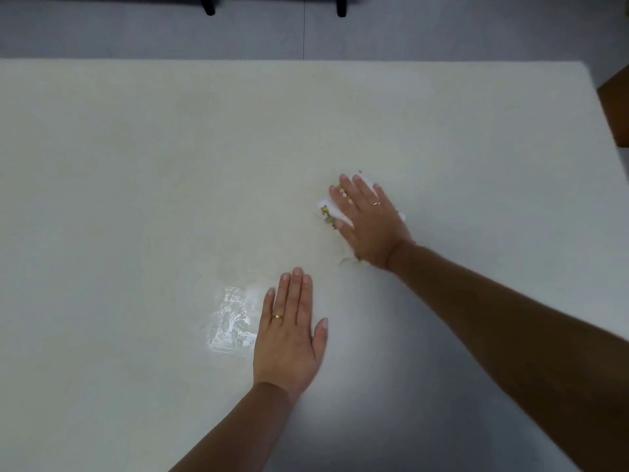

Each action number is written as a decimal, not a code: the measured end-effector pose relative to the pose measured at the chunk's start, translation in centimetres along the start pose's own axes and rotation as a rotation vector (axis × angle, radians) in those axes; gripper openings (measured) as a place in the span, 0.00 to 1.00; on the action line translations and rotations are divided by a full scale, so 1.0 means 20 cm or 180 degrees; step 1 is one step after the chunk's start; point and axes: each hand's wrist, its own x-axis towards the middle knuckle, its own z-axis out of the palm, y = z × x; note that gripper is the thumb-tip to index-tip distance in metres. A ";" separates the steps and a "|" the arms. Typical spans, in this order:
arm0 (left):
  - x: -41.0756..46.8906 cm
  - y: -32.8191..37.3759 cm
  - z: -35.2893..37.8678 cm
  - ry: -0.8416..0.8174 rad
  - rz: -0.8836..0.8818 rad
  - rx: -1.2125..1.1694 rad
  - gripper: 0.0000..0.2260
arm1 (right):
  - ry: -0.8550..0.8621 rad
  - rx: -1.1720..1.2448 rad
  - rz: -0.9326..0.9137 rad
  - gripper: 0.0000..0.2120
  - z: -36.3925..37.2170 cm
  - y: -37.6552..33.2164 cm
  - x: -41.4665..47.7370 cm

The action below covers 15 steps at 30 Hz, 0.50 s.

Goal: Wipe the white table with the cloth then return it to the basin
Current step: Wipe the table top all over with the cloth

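White counter (136, 148) fills the view, grey floor beyond its far edge. Right of centre the cloth (327, 202) lies flat under the right hand (369, 221), whose fingers (343, 192) are spread and pressing, not clamped. The left hand (289, 338) rests flat nearer, fingers together, just right of a wet patch (231, 321). No basin shows, so its direction cannot be told.

White cloth (328, 207) w/ yellow print, flat on white table (170, 165), mid-right.
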 end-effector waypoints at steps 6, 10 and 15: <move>0.00 0.01 0.00 -0.0003 -0.0023 -0.0030 0.29 | 0.0203 0.0269 0.1880 0.27 -0.04 0.30 0.15; 0.00 0.01 0.00 0.0018 -0.0008 0.0009 0.29 | 0.0244 0.0429 0.2437 0.28 -0.02 -0.02 0.28; 0.00 0.00 0.01 0.0009 0.0004 -0.0039 0.28 | 0.0079 0.0162 0.0133 0.27 -0.03 -0.04 0.27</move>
